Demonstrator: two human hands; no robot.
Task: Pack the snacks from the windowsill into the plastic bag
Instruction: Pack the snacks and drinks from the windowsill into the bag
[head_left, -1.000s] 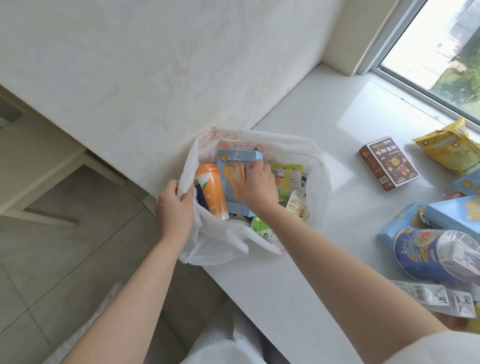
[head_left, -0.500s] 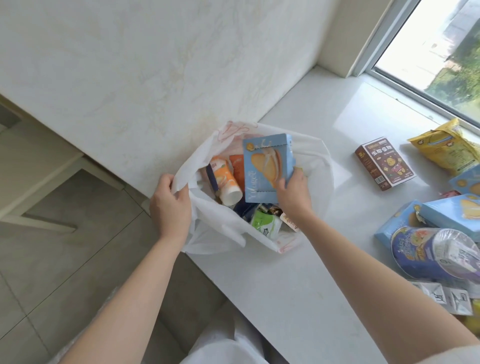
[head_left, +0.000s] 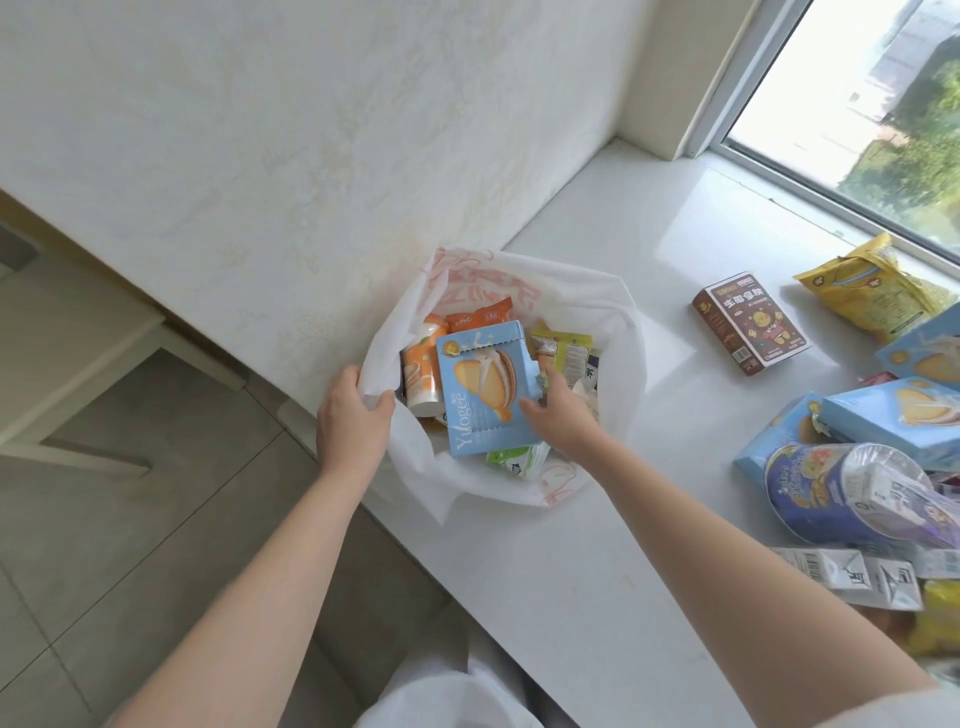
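A white plastic bag (head_left: 615, 332) with red print lies open on the windowsill's left end. My left hand (head_left: 350, 415) grips its left rim. My right hand (head_left: 558, 410) holds the right edge of a light blue biscuit box (head_left: 480, 389) lying face up in the bag's mouth. Beneath and beside it are an orange bottle (head_left: 421, 371), an orange packet (head_left: 478, 314), a green-yellow packet (head_left: 563, 348) and a green-white pack (head_left: 514, 462).
On the windowsill (head_left: 571, 571) to the right lie a brown box (head_left: 750, 322), a yellow bag (head_left: 867, 291), several light blue boxes (head_left: 898, 421), a dark blue tub (head_left: 831, 493) and white cartons (head_left: 852, 571). A wall rises at the left; the window is far right.
My right hand lifted the blue box upright out of the bag's contents, then laid it flatter, face up, on top of the other snacks. My left hand kept hold of the rim.
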